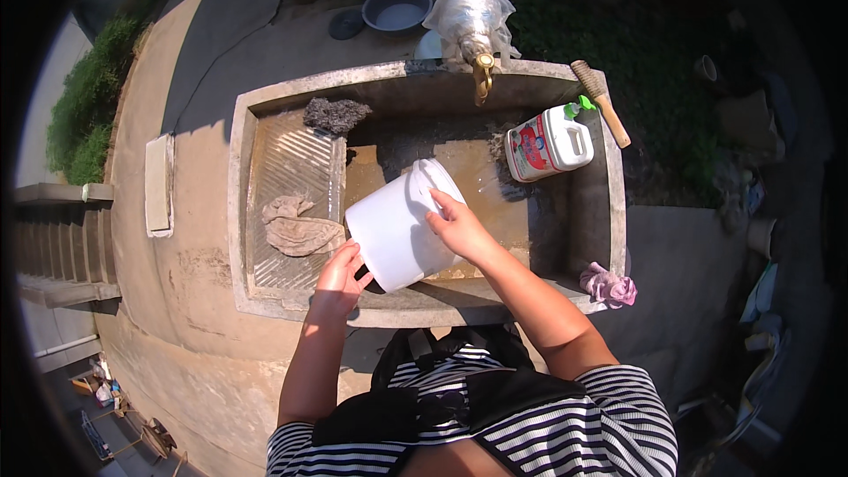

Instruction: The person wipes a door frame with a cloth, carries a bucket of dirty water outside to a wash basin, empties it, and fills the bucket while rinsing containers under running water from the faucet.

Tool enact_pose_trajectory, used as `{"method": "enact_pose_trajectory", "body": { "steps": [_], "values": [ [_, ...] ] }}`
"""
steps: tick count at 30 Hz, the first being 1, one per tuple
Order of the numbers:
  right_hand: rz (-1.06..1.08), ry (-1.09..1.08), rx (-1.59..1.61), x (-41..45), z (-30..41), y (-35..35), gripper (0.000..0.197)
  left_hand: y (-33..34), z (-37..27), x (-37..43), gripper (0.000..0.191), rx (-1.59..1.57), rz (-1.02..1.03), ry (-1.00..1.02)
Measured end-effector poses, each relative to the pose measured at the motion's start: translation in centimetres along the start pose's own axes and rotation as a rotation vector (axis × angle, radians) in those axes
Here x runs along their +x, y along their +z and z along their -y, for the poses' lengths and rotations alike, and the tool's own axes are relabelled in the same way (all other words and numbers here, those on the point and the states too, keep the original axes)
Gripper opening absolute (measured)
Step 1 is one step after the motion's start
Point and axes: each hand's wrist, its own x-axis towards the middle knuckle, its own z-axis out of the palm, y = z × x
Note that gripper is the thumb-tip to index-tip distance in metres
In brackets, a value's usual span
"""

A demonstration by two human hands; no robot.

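A white plastic bucket (397,228) lies tilted over the concrete wash sink (430,315), its rim towards the upper right. My right hand (460,225) grips the bucket at its rim, thumb and fingers on the near side. At the bucket's base, my left hand (342,275) supports it from the lower left; part of its fingers is hidden. Left of the bucket, a wrung beige cloth (305,236) rests on the ribbed washboard slab (291,165). A dark grey scouring mesh (336,115) sits at the slab's upper end.
A brass tap (484,73) wrapped in plastic rises over the sink's far wall. Inside the right part stands a white detergent jug (548,144) with a green cap. A wooden-handled brush (601,105) lies on the right rim, a pink cloth (608,285) on the near right corner.
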Motion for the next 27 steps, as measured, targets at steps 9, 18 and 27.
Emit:
{"method": "enact_pose_trajectory", "body": {
  "steps": [9, 18, 27],
  "values": [
    [-0.001, -0.029, 0.068, -0.4, 1.1, 0.5, 0.045, 3.5, -1.3, -2.4, 0.04, 0.047, 0.166, 0.19],
    [-0.021, -0.093, -0.014, 0.1, 0.7, -0.9, 0.044, 6.0, -0.1, -2.3, 0.047, 0.051, 0.179, 0.212],
    [-0.009, -0.16, -0.417, 3.1, 2.5, -3.9, 0.045, 4.9, 4.4, 4.7, 0.067, 0.066, 0.015, 0.103]
  ]
}}
